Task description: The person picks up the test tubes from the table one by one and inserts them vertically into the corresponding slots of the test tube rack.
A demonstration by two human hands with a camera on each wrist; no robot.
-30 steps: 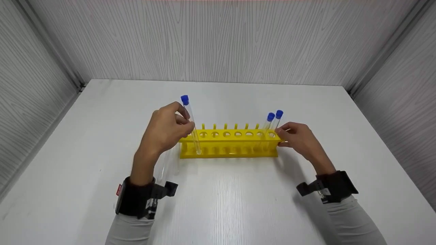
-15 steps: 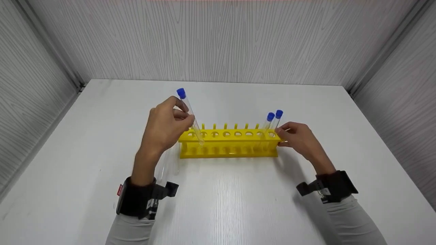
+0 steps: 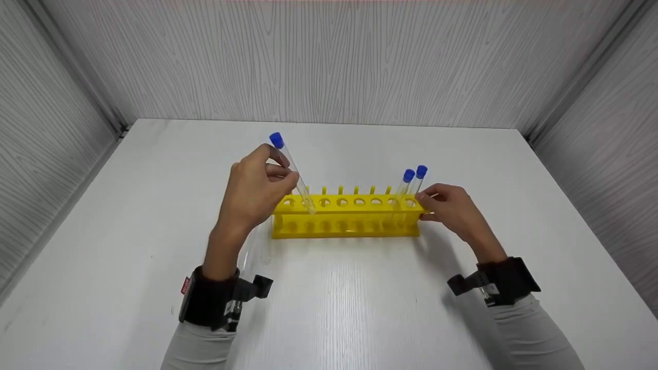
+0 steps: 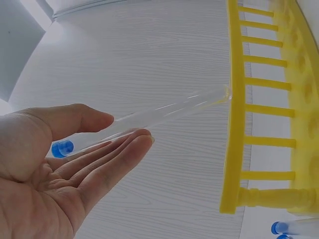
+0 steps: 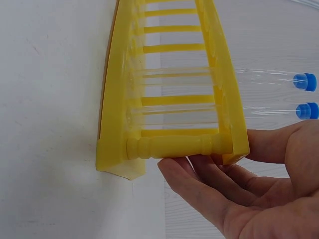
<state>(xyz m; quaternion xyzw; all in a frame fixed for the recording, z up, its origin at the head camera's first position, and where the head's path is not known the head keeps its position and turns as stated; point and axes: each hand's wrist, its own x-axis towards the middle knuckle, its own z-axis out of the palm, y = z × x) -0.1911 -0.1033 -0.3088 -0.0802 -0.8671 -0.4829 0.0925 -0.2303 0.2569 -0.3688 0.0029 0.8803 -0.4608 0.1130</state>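
My left hand pinches a clear test tube with a blue cap between thumb and fingers. The tube slants, cap up and to the left, and its rounded bottom overlaps the top of the yellow test tube rack near the left end. My right hand grips the rack's right end, thumb on the top plate and fingers by the end post. Two blue-capped test tubes stand in the holes at that end.
Further clear tubes lie on the white table left of the rack, partly hidden by my left arm; blue caps show there in the left wrist view. Pale wood-grain panels enclose the table at the back and sides.
The held tube has risen from in front of the rack to its top plate and tilts more, its lower end shifting slightly right. My right hand and the rack stay put.
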